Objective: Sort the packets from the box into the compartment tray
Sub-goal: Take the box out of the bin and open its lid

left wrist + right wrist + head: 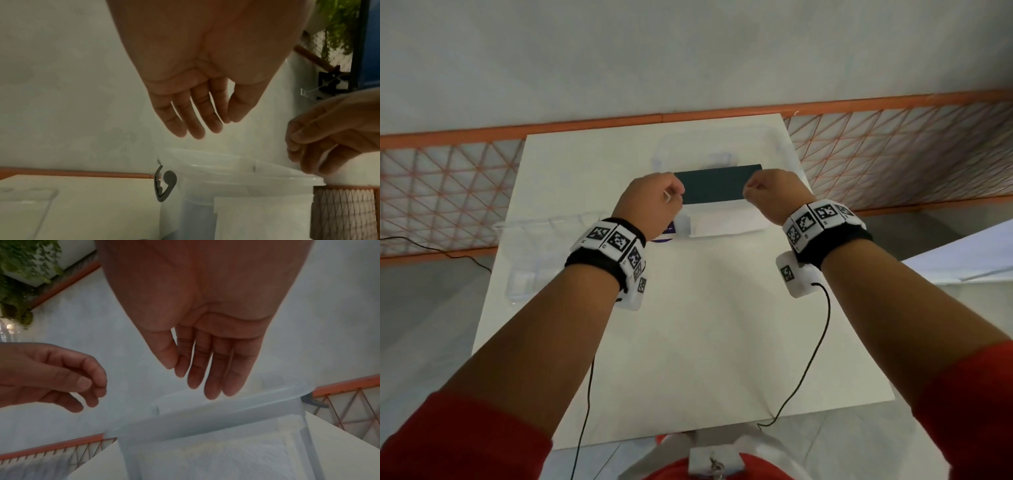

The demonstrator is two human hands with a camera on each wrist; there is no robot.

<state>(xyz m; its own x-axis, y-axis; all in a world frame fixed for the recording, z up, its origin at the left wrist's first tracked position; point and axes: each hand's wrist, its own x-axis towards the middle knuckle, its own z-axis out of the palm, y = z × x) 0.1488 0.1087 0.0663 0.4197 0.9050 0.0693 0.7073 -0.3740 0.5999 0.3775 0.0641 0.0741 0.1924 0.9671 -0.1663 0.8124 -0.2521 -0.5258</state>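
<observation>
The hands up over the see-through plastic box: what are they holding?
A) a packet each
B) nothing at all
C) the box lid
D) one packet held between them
B: the wrist views show the left hand and the right hand with loose, empty fingers, raised over the clear plastic box and not touching it.

The head view looks steeply down at the table (688, 325); both close wrist views share the clear box (236, 178).
</observation>
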